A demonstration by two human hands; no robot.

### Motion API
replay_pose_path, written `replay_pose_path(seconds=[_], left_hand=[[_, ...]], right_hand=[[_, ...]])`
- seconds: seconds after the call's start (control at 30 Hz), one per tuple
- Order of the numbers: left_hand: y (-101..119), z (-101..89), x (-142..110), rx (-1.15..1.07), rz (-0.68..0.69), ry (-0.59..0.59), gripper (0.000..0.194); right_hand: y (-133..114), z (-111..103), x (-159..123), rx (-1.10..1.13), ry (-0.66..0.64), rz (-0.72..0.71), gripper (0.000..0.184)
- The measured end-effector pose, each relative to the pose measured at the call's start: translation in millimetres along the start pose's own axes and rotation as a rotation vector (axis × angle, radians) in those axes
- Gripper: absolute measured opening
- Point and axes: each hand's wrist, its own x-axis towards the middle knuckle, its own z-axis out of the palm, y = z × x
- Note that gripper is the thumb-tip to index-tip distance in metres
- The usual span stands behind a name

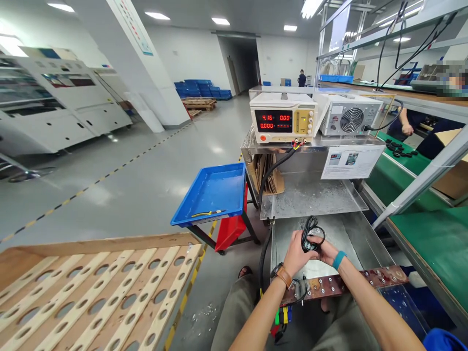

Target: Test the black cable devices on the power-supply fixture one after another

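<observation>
A coiled black cable (311, 225) is held up in front of me, its loops standing above my fingers. My left hand (297, 254) grips the coil from the left side. My right hand (326, 251) is closed around its lower right part, and the fingertips of both hands nearly meet. What sits in the middle of the coil is partly hidden by the fingers. Below my wrists runs a reddish-brown strip with metal studs (325, 286), with a short dark lead on its left part. Behind the hands is a metal tray (338, 229).
A power supply (283, 119) with red digits stands on a metal shelf, beside a fan-backed unit (349, 117). To the left are a blue tray (219, 187) holding yellow-handled pliers (208, 213) and a wooden rack with holes (109, 292). A green conveyor (435, 239) lies right; another person's hand (407, 128) shows beyond.
</observation>
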Motion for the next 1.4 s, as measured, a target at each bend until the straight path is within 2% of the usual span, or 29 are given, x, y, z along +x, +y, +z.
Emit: replay_pose_path(seconds=[0.13, 0.27, 0.4, 0.47, 0.6, 0.7, 0.8, 0.9, 1.13, 1.4], left_hand=[[2, 1.5, 6, 0.099, 0.014, -0.066, 0.069], [5, 2.9, 7, 0.179, -0.017, -0.080, 0.052], [10, 4.3, 7, 0.155, -0.048, -0.010, 0.044], [12, 6.1, 5, 0.132, -0.047, 0.015, 0.043], [14, 11.2, 2, 0.074, -0.071, 0.066, 0.044], [15, 12.7, 0, 0.067, -0.086, 0.082, 0.041], [16, 11.1, -1, 0.069, -0.083, 0.074, 0.040], [16, 9.3, -1, 0.048, -0.094, 0.077, 0.041], [11, 15.9, 1, -0.113, -0.153, 0.132, 0.045], [22, 21.1, -1, 0.052, -0.095, 0.163, 0.036]], right_hand=[[0, 7, -10, 0.068, 0.028, 0.040, 0.017], [-2, 5, -19, 0.174, 0.035, 0.025, 0.017], [-6, 2, -26, 0.238, -0.035, 0.035, 0.042], [-7, 2, -27, 0.213, -0.028, 0.022, 0.054], [-5, 5, -27, 0.172, 0.064, 0.001, 0.063], [-1, 10, -28, 0.166, 0.070, 0.006, 0.067], [2, 14, -29, 0.186, 0.070, 0.004, 0.068], [3, 17, -26, 0.178, 0.122, -0.021, 0.065], [0, 16, -19, 0.075, 0.198, -0.017, 0.069], [-5, 19, -24, 0.006, 0.282, -0.016, 0.071]])
